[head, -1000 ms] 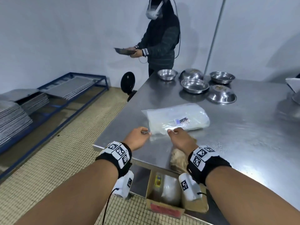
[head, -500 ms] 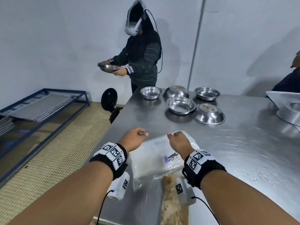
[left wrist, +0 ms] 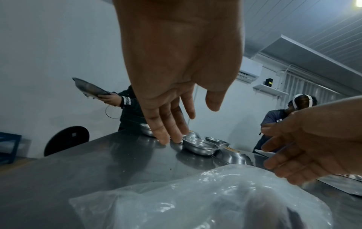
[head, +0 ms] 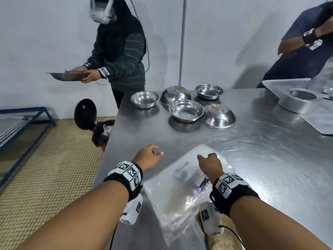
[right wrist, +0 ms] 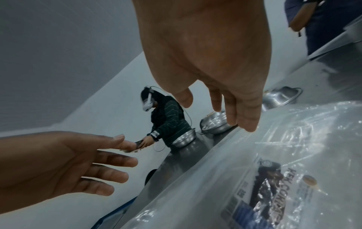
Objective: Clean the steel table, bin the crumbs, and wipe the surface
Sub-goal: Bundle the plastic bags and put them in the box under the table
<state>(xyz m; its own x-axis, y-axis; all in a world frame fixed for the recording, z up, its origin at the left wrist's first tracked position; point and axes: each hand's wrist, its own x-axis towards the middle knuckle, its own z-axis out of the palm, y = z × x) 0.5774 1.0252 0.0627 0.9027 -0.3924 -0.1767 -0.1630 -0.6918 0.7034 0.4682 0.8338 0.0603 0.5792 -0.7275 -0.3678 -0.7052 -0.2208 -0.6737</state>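
Five steel bowls beyond the hands: three upright [head: 144, 99] [head: 209, 91] [head: 186, 110], two overturned [head: 175, 94] [head: 219, 116]. One clear plastic bag [head: 180, 192] between and below the two hands, left hand [head: 148, 156] and right hand [head: 210, 164]. One further pan [head: 298, 100] far right. Two other persons [head: 119, 56] [head: 306, 42] beyond.

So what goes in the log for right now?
left hand: open | right hand: open, above clear plastic bag | grey steel table: unwiped

Left hand [head: 148, 156] and right hand [head: 210, 165] stretched forward side by side, apart, fingers relaxed and nearly straight, holding nothing.
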